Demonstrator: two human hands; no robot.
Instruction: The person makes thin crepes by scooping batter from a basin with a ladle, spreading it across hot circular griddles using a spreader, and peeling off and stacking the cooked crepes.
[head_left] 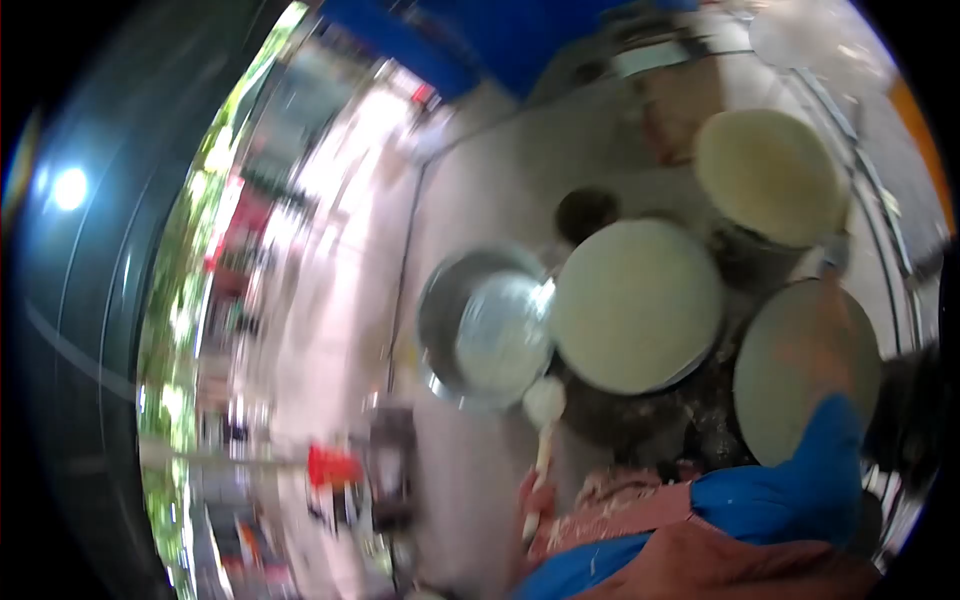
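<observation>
The picture is strongly tilted and blurred by motion. At the lower middle, my left hand (538, 495) is closed around the pale handle of a ladle (544, 402). The ladle's whitish bowl is beside the near rim of a metal pot (432, 330), which contains pale liquid. My right hand (822, 325), past a blue sleeve, is smeared by motion above a round pale griddle (765, 370). Its fingers cannot be made out, nor whether they hold anything. A second round pale griddle (638, 305) stands between the pot and my right arm.
Another round pan with a yellowish surface (770, 175) stands farther back. A dark round object (587, 214) is behind the middle griddle. A brown box-like item (682, 100) and blue material (500, 40) are at the top. A red object (333, 465) appears at left.
</observation>
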